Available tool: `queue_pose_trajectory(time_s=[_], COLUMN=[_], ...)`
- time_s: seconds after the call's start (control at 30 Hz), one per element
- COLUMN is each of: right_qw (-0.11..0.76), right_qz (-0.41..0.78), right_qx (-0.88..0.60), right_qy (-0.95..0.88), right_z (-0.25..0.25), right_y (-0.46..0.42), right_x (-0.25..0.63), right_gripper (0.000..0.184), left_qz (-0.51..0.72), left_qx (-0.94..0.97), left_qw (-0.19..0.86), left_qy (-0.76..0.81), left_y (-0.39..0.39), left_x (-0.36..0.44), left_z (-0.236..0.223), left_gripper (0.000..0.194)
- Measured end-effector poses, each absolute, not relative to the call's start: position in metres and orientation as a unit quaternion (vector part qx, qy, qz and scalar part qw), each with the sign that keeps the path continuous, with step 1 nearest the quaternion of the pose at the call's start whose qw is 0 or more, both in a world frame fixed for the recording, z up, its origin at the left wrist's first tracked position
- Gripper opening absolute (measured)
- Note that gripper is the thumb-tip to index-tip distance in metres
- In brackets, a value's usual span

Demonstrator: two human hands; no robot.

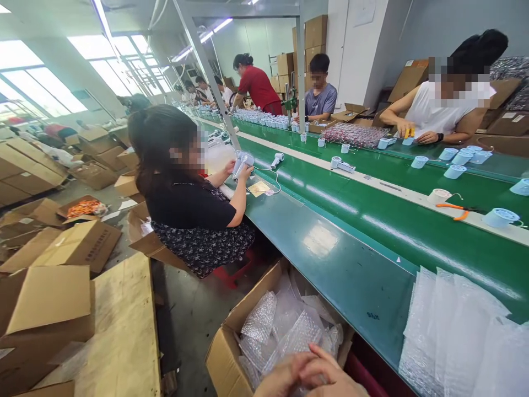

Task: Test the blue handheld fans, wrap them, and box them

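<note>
Worktop [339, 298] lies ahead of our fingers [324, 354], a bare stretch giving us room past its near edge. The box [226, 358] gapes beneath them, its rim to their left. The bags [297, 331] inside, just beyond, should be light, soft, slippery; we'd pinch one edge. Our left hand [285, 377] and right hand [333, 381] overlap; whether they grip anything, we cannot tell.

the person's hands [326, 379] are close together in the near foreground, in front of an open carton [227, 361] of clear bubble bags [289, 331]. more bubble sleeves [450, 342] lie at the near right of the green table [326, 278]. farther left, a co-worker [185, 198] in black holds a pale device [243, 160].
</note>
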State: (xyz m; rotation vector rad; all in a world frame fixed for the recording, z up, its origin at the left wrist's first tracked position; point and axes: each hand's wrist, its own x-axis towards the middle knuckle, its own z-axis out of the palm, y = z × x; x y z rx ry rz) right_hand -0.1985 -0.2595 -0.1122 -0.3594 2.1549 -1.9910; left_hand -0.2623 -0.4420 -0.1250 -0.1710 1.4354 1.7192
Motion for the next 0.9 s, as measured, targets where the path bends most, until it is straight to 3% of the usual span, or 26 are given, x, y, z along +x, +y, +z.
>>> queue_pose_trajectory(time_s=[0.17,0.27,0.37,0.43,0.5,0.63,0.73,0.8,0.9], right_qw=[-0.045,-0.111,-0.060,0.033,0.068,-0.082,-0.152,-0.103,0.052], right_qz=[-0.547,-0.567,-0.699,-0.801,-0.860,-0.841,-0.789,-0.787,-0.763], right_qx=[-0.134,0.066,0.316,0.373,0.347,0.372,0.400,0.363,0.251], right_qy=[0.825,0.813,0.639,0.468,0.368,0.384,0.441,0.488,0.593], right_z=[-0.110,-0.095,-0.080,-0.071,-0.064,-0.056,-0.049,-0.039,-0.024], right_y=[-0.249,-0.236,-0.236,-0.240,-0.241,-0.218,-0.184,-0.163,-0.150], right_x=[-0.201,-0.203,-0.198,-0.199,-0.208,-0.231,-0.229,-0.217,-0.196], right_gripper=[0.030,0.055,0.075,0.075,0.066,0.048,0.045,0.048,0.044], left_qz=[0.670,0.706,0.748,0.749,0.730,0.668,0.716,0.771,0.822], left_qx=[0.066,0.021,-0.022,0.017,0.091,0.138,-0.006,-0.120,-0.191], left_qw=[0.446,0.373,0.245,0.225,0.252,0.302,0.251,0.201,0.206], left_qy=[0.590,0.601,0.617,0.623,0.629,0.666,0.652,0.592,0.495], left_y=[-0.426,-0.417,-0.410,-0.407,-0.407,-0.422,-0.439,-0.446,-0.444], left_x=[-0.257,-0.255,-0.253,-0.250,-0.247,-0.250,-0.260,-0.266,-0.272], left_z=[-0.100,-0.091,-0.083,-0.077,-0.073,-0.070,-0.071,-0.071,-0.068], left_gripper=[0.044,0.046,0.040,0.036,0.034,0.026,0.039,0.053,0.066])
